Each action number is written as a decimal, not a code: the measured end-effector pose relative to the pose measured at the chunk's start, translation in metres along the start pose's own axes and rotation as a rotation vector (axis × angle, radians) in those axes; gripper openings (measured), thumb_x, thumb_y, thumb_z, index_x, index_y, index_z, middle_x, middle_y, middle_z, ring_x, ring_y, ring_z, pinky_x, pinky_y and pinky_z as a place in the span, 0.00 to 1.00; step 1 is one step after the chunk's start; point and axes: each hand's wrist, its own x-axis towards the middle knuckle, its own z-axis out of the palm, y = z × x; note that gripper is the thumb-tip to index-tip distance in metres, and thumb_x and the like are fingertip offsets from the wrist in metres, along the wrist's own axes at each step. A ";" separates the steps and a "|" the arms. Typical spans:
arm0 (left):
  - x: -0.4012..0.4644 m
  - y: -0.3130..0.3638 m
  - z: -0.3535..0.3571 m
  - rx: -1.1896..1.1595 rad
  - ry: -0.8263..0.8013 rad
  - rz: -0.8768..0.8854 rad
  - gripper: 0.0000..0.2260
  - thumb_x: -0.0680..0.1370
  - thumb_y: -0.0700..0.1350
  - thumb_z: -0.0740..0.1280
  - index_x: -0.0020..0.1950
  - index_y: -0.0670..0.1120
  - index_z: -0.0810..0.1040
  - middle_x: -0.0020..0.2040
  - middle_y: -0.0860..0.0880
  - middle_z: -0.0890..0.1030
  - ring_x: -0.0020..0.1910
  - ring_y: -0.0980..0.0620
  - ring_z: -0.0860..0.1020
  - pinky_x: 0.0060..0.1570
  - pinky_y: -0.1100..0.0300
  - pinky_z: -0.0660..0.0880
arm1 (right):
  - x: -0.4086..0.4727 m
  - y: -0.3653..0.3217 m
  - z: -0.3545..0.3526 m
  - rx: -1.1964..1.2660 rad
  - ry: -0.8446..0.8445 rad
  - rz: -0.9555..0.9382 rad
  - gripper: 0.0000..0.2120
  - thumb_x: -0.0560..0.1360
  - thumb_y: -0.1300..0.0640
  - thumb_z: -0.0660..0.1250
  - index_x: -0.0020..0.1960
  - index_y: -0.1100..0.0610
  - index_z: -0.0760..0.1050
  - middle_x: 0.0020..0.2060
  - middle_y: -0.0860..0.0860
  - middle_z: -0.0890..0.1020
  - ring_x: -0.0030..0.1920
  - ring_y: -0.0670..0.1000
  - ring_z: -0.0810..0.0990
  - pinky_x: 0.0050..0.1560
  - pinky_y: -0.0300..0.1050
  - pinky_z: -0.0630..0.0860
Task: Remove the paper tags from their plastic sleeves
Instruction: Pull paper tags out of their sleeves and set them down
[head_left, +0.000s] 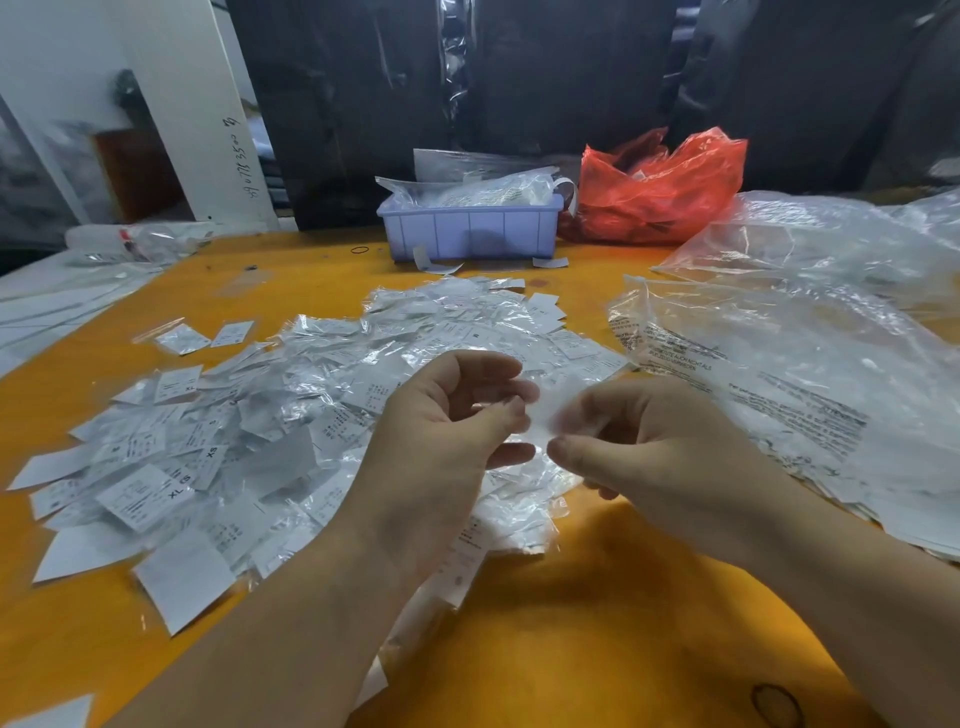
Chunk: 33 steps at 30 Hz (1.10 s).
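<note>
Above the middle of the orange table (597, 623), my left hand (441, 441) and my right hand (654, 447) hold one small white tag in a clear sleeve (545, 415) between them. Each hand pinches it with thumb and fingertips, the left at its left edge, the right at its right edge. The piece is blurred, so I cannot tell tag from sleeve. Under and behind my hands lies a wide heap of sleeved tags and loose clear sleeves (322, 395). Bare white paper tags (140, 493) marked XL and XS lie spread at the left.
A lilac plastic tray (467, 228) filled with tags stands at the back centre. A red plastic bag (660, 187) sits to its right. Large clear printed bags (789, 374) cover the table's right side. A small rubber band (359, 250) lies left of the tray.
</note>
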 end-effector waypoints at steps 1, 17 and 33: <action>0.000 0.000 0.000 0.010 0.002 -0.002 0.09 0.77 0.34 0.68 0.52 0.46 0.80 0.46 0.48 0.85 0.43 0.52 0.83 0.39 0.62 0.80 | -0.001 -0.001 0.001 0.007 -0.012 -0.030 0.01 0.73 0.53 0.72 0.42 0.49 0.82 0.33 0.44 0.82 0.33 0.44 0.80 0.34 0.39 0.79; 0.001 -0.004 0.002 0.100 -0.097 -0.147 0.13 0.73 0.53 0.71 0.47 0.44 0.80 0.40 0.48 0.83 0.37 0.53 0.81 0.36 0.59 0.79 | -0.001 -0.003 0.000 -0.084 0.146 -0.071 0.14 0.65 0.51 0.79 0.29 0.53 0.76 0.28 0.44 0.76 0.29 0.41 0.73 0.29 0.32 0.68; 0.001 -0.002 -0.001 0.152 -0.100 -0.112 0.05 0.78 0.42 0.68 0.45 0.42 0.81 0.34 0.50 0.81 0.31 0.55 0.76 0.30 0.63 0.73 | 0.004 -0.004 -0.010 0.360 0.038 0.061 0.11 0.74 0.57 0.69 0.36 0.60 0.81 0.26 0.51 0.76 0.28 0.50 0.73 0.28 0.41 0.71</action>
